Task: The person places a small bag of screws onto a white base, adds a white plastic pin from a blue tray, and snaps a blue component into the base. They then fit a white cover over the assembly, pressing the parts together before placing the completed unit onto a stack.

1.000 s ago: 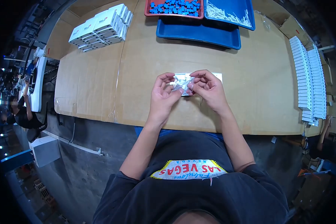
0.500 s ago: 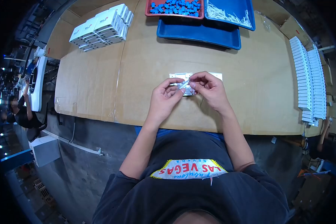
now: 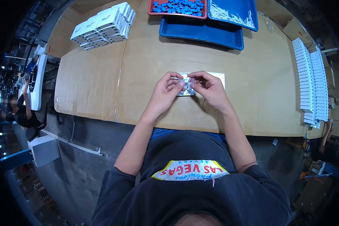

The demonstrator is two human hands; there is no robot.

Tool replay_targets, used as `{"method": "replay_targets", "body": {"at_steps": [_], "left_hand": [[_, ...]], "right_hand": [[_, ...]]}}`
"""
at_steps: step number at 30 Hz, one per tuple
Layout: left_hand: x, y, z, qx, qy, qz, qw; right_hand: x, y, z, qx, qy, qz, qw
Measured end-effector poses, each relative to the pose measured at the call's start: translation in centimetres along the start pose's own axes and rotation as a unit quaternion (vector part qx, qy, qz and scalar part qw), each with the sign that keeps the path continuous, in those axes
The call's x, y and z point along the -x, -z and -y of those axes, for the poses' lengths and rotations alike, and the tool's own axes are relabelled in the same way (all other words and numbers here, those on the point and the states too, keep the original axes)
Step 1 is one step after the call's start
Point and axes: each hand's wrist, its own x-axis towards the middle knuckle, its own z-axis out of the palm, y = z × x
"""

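At the middle of the cardboard-covered table, my left hand (image 3: 167, 91) and my right hand (image 3: 211, 89) meet with bent fingers, thumbs almost touching. Between the fingertips is a small clear or whitish piece, too small to make out well. Directly beneath them lies a silvery-white flat part (image 3: 187, 92), mostly covered by the fingers. The corner of a white sheet or plate (image 3: 219, 76) shows behind my right hand.
A red tray (image 3: 177, 15) of blue pieces, a blue tray (image 3: 255, 19) of white sticks and another blue tray (image 3: 201, 34) stand at the back. White boxes (image 3: 108, 19) are stacked back left, more (image 3: 305, 75) at right. Two people are at the far sides.
My left hand has shifted slightly left, and its fingers have curled closer to my right hand. The slim whitish piece that slanted between the fingertips is now less visible.
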Motion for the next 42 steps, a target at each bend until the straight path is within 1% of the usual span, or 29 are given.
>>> {"method": "replay_targets", "body": {"at_steps": [2,5,8,9,11,14,17,20,23,26,29,32,35,41,42], "left_hand": [[-0.4,0.3,-0.1,-0.005,0.003,0.000,1.000],[-0.6,-0.1,-0.1,-0.001,-0.049,-0.026,0.998],[-0.5,-0.4,0.5,-0.043,-0.055,-0.043,0.997],[-0.3,-0.4,0.4,-0.122,-0.080,-0.056,0.988],[0.2,-0.2,0.0,-0.278,-0.126,-0.082,0.949],[0.4,0.5,0.3,-0.409,-0.211,-0.100,0.882],[0.5,1.3,0.6,-0.472,-0.228,-0.089,0.847],[0.4,2.0,1.4,-0.502,-0.260,-0.086,0.820],[0.5,2.2,1.1,-0.534,-0.279,-0.074,0.795],[0.3,2.2,1.2,-0.542,-0.284,-0.068,0.788],[0.2,2.3,1.1,-0.554,-0.285,-0.049,0.781],[-0.1,2.8,1.4,-0.569,-0.294,-0.037,0.767],[0.4,2.9,0.5,-0.567,-0.320,-0.011,0.759],[0.5,3.4,1.6,-0.539,-0.335,-0.008,0.773],[0.5,3.5,1.9,-0.538,-0.332,-0.011,0.775]], "right_hand": [[-0.2,0.1,-0.5,0.010,0.010,-0.010,1.000],[-0.2,-0.1,-0.5,0.034,0.018,-0.037,0.999],[-0.3,0.3,-1.4,0.082,0.039,-0.054,0.994],[-0.2,0.2,-1.3,0.119,0.049,-0.063,0.990],[0.1,-0.1,-1.0,0.191,0.069,-0.080,0.976],[0.1,0.0,-1.6,0.306,0.126,-0.073,0.941],[0.0,-0.2,-1.9,0.358,0.158,-0.066,0.918],[0.1,0.0,-1.7,0.417,0.201,-0.059,0.884],[0.1,-0.1,-1.3,0.430,0.214,-0.061,0.875],[0.1,-0.2,-0.7,0.440,0.207,-0.049,0.872],[-0.4,0.1,-0.8,0.469,0.232,-0.027,0.852],[-0.5,0.1,-0.8,0.511,0.212,-0.016,0.833],[-0.6,-0.2,-0.7,0.535,0.186,-0.017,0.824],[-0.2,0.0,0.7,0.567,0.197,0.027,0.800],[-0.2,0.0,0.7,0.576,0.169,0.039,0.799]]}}
